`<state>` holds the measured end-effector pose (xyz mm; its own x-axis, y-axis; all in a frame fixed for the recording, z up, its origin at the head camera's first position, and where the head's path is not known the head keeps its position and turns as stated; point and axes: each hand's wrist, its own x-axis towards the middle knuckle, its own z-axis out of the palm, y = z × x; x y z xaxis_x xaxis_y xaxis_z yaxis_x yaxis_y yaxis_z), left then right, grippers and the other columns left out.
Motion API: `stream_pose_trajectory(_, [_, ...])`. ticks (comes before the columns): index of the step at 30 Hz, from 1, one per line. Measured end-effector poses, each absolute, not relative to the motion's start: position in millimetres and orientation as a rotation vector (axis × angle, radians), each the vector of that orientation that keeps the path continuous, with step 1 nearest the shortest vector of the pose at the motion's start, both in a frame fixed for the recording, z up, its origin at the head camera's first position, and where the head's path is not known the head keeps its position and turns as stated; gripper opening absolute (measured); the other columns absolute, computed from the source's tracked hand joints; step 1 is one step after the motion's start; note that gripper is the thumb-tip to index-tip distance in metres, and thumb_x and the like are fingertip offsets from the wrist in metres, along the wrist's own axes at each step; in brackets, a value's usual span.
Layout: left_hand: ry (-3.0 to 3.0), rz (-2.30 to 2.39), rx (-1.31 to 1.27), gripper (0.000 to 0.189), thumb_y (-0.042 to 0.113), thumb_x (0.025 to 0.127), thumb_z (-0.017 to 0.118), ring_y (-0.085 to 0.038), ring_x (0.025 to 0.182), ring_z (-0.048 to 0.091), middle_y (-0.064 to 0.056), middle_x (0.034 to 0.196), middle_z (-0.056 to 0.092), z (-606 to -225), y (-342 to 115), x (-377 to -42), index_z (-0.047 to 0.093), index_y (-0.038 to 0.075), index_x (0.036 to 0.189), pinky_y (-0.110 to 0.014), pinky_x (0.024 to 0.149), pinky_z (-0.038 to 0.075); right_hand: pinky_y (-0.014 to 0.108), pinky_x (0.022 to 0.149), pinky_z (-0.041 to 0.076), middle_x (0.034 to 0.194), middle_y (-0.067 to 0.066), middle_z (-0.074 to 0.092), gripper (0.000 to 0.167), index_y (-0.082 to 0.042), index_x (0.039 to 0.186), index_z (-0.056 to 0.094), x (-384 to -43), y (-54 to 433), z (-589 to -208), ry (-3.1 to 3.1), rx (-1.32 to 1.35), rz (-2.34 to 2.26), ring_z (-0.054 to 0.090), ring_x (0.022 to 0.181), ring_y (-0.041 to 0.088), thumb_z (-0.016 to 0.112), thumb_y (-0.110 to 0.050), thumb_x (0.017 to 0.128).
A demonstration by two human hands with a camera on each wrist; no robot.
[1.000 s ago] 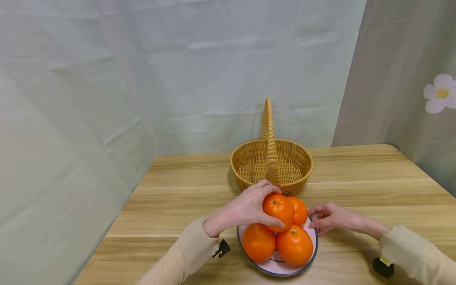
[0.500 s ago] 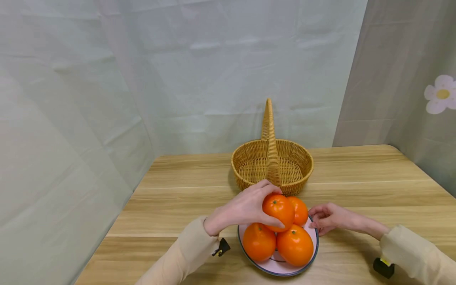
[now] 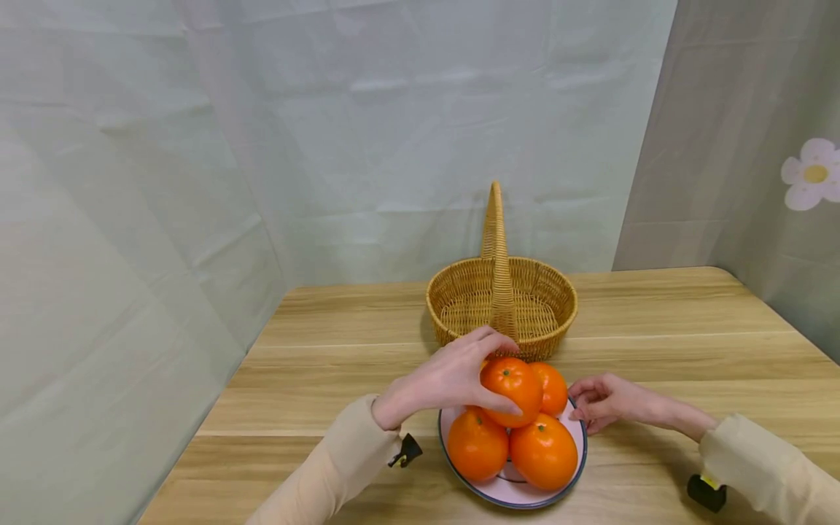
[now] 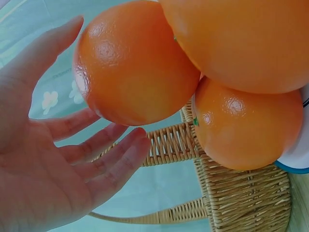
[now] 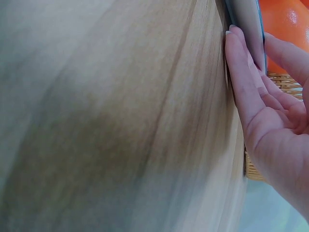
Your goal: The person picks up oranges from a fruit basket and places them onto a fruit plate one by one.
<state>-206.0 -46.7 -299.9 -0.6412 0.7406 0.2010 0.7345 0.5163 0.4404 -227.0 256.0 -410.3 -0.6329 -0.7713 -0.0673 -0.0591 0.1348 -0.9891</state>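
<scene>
Several oranges are piled on a white plate (image 3: 482,490) with a dark blue rim. The top orange (image 3: 514,390) rests on the others. My left hand (image 3: 453,375) is spread around its left side, the thumb in front and the fingers behind. In the left wrist view a gap shows between the thumb and this orange (image 4: 135,63); the fingertips lie close to its surface. Below it sit a near orange (image 4: 241,43) and a far orange (image 4: 248,123). My right hand (image 3: 607,401) pinches the plate's right rim, thumb above and fingers beneath the plate (image 5: 246,29).
A wicker basket (image 3: 436,321) with a tall arched handle (image 3: 500,270) stands just behind the plate, nothing inside it. Both are on a wooden table (image 3: 341,372). Pale cloth (image 3: 394,146) hangs behind and at the sides.
My left hand has loosened from the top orange and shifted slightly left and up; the orange stays on the pile. The right hand and plate have not moved.
</scene>
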Motion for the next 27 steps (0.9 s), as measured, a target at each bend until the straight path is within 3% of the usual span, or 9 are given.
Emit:
stream_pose_trajectory(17, [2.786, 1.015, 1.364, 0.054, 0.040, 0.070, 0.076, -0.016, 0.093, 0.050, 0.006, 0.104, 0.051, -297, -55, -212, 0.056, 0.012, 0.111, -0.027, 0.078, 0.040, 0.038, 0.069, 0.049, 0.095, 0.018, 0.058, 0.037, 0.025, 0.111, 0.034, -226, 256, -410, 1.822, -0.765, -1.552, 0.059, 0.084, 0.022, 0.051, 0.001, 0.089])
stream_pose_trajectory(27, [2.839, 1.245, 1.428, 0.049, 0.023, 0.072, 0.078, -0.020, 0.088, 0.050, -0.003, 0.101, 0.053, -302, -63, -223, 0.055, 0.002, 0.109, -0.030, 0.072, 0.045, 0.038, 0.068, 0.050, 0.094, 0.019, 0.059, 0.036, 0.026, 0.110, 0.035, -227, 257, -407, 1.846, -0.803, -1.534, 0.060, 0.078, 0.023, 0.051, 0.000, 0.090])
